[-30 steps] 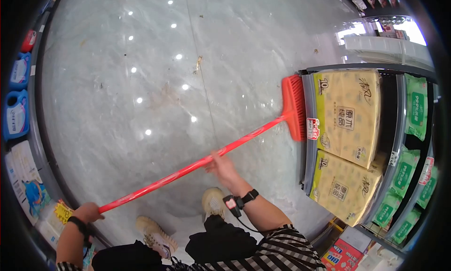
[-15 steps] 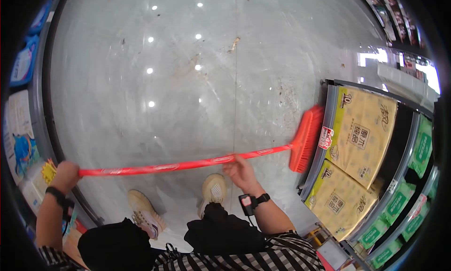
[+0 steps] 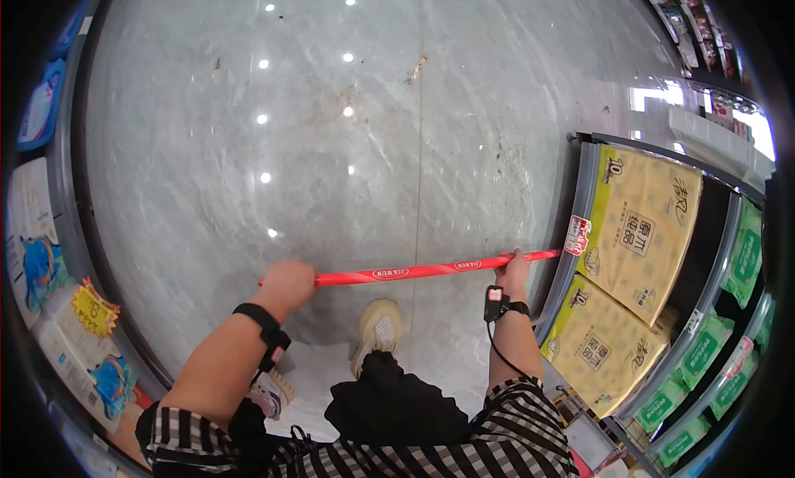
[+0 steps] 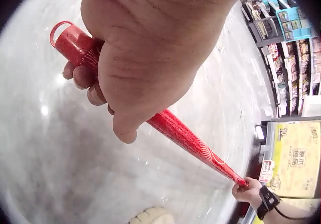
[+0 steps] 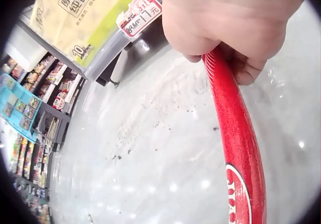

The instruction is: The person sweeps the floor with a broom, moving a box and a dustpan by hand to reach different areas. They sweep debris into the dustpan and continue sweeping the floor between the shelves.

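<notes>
A red broom handle (image 3: 406,272) lies crosswise in front of the person's body, nearly level in the head view. Its looped end cap (image 4: 74,42) pokes out past the left hand (image 3: 286,289), whose fingers curl round the handle just below it. Farther along, next to the low shelf, the right hand (image 3: 514,272) grips the same handle, as the right wrist view confirms with the fingers wrapped about the red shaft (image 5: 233,118). The broom's head is hidden, as the handle runs to the shelf's edge and out of sight there.
Large yellow tissue packs (image 3: 642,221) fill the right shelf, with a price tag (image 3: 577,234) on its front edge. Green packs (image 3: 704,350) sit beyond. Boxes and blue bottles (image 3: 41,105) line the left shelf. Bits of debris (image 3: 416,70) lie on the grey floor (image 3: 331,147).
Both hands have shifted right with the broom, and its red head has passed from view at the right shelf. Earlier the head stood in the open beside the tissue packs.
</notes>
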`<state>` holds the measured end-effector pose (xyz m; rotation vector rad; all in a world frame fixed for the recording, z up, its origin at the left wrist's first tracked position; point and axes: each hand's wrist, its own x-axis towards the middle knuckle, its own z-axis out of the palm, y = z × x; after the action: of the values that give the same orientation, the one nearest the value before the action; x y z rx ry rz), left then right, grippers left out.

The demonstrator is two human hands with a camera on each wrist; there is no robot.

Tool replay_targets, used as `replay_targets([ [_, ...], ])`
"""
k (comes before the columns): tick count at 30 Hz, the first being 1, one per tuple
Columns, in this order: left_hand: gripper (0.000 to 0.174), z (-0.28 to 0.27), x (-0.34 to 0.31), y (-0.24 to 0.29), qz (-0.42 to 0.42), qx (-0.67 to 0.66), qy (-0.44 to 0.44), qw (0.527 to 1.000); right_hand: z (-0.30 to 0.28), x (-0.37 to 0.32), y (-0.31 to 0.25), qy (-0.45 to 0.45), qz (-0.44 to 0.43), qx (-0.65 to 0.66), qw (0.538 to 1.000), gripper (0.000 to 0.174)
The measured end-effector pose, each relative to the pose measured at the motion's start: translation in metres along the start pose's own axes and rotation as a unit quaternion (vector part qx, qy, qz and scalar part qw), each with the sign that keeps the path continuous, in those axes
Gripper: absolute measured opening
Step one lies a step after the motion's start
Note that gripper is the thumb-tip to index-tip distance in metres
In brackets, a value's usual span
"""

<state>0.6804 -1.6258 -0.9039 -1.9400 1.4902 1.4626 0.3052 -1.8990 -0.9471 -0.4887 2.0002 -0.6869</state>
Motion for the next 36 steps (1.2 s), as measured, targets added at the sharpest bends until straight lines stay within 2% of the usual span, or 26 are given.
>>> replay_targets([
  [3,0.017,-0.024,-0.023,-0.021,-0.019,-0.058,0.01,0.998,0.015,-0.011,0.017,-0.017,-0.041,-0.005,0.999,0.024],
  [5,0.021,-0.033,-0.04,-0.055,-0.01,-0.027,0.064,0.998,0.037,-0.056,0.019,-0.061,-0.007,0.02,0.998,0.026],
  [7,0.023,-0.033,-0.068,-0.104,-0.048,0.01,0.067,0.997,0.052,-0.096,0.037,-0.18,0.037,0.053,0.981,0.027],
  [8,0.026,-0.029,-0.087,-0.133,-0.059,0.029,0.073,0.995,0.062,-0.121,0.04,-0.268,0.094,0.039,0.958,0.026],
  [9,0.025,-0.028,-0.108,-0.157,-0.114,0.034,0.039,0.992,0.073,-0.148,0.042,-0.352,0.149,0.026,0.924,0.025],
  [11,0.026,-0.014,-0.158,-0.213,-0.151,0.054,0.005,0.987,0.093,-0.196,0.046,-0.471,0.227,0.026,0.852,0.025],
  [12,0.027,-0.013,-0.181,-0.227,-0.161,0.072,-0.015,0.984,0.101,-0.209,0.049,-0.468,0.226,0.035,0.853,0.025],
  [14,0.026,-0.029,-0.209,-0.217,-0.211,0.038,-0.054,0.975,0.111,-0.224,0.053,-0.556,0.214,-0.016,0.803,0.025],
  [18,0.026,-0.016,-0.185,-0.194,-0.208,0.017,-0.056,0.976,0.112,-0.21,0.045,-0.513,0.16,0.024,0.843,0.019],
  [20,0.028,-0.009,-0.147,-0.17,-0.139,0.036,-0.032,0.989,0.101,-0.172,0.044,-0.398,0.141,0.05,0.905,0.018],
  [22,0.03,-0.006,-0.113,-0.144,-0.128,0.028,-0.071,0.989,0.092,-0.14,0.035,-0.292,0.071,-0.03,0.953,0.019],
  [23,0.03,0.009,-0.104,-0.139,-0.126,0.024,-0.075,0.989,0.087,-0.129,0.033,-0.29,0.073,-0.036,0.954,0.019],
  [25,0.031,0.031,-0.086,-0.131,-0.097,0.012,-0.136,0.986,0.077,-0.113,0.036,-0.249,0.005,-0.087,0.965,0.021],
  [29,0.032,0.052,-0.084,-0.112,-0.047,0.018,-0.186,0.981,0.047,-0.108,0.059,-0.195,-0.017,-0.105,0.975,0.022],
  [30,0.032,0.048,-0.083,-0.109,-0.047,0.017,-0.188,0.981,0.035,-0.104,0.062,-0.15,-0.005,-0.114,0.982,0.022],
  [31,0.031,0.043,-0.077,-0.104,-0.041,0.024,-0.15,0.987,0.022,-0.101,0.064,-0.105,0.008,-0.125,0.987,0.022],
  [32,0.03,0.036,-0.07,-0.096,-0.035,0.03,-0.112,0.993,0.008,-0.094,0.065,-0.105,0.01,-0.129,0.986,0.022],
  [34,0.028,0.011,-0.057,-0.071,-0.011,0.02,-0.077,0.997,-0.019,-0.078,0.065,-0.056,0.024,-0.145,0.988,0.025],
  [36,0.026,0.013,-0.04,-0.054,0.002,0.021,-0.047,0.999,-0.041,-0.062,0.062,-0.051,0.032,-0.14,0.988,0.026],
])
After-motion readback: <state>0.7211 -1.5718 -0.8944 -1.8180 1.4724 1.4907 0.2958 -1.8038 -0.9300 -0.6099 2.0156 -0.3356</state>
